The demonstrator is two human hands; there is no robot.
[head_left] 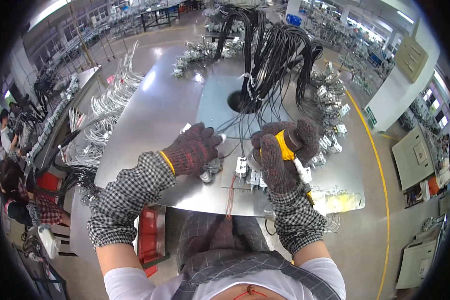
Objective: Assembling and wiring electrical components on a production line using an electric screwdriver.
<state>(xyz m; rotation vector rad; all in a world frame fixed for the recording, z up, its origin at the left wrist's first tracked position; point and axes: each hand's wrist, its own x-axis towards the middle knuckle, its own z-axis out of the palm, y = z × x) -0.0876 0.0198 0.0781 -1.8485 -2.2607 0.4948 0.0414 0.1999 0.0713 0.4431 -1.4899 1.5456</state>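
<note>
My left hand [192, 150], in a dark red-and-grey knit glove, is over the metal tabletop with its fingers curled together. A small white piece [222, 137] shows at its fingertips beside thin black wires; what the fingers hold is mostly hidden. A grey-white connector [206, 176] lies just below that hand. On the right, my gloved right hand [277, 162] is wrapped round a yellow-and-dark tool [285, 145] with a white wrapped part, its exact kind unclear. Several white connectors [241, 167] on black wires sit between the hands, along the near edge.
A thick bundle of black cables [280, 55] rises at the back beside a round hole [237, 101] in the table [135, 145]. More connectors line the right rim. White wires [115, 100] hang at the left. A red bin [147, 235] stands below; another person [22, 195] sits far left.
</note>
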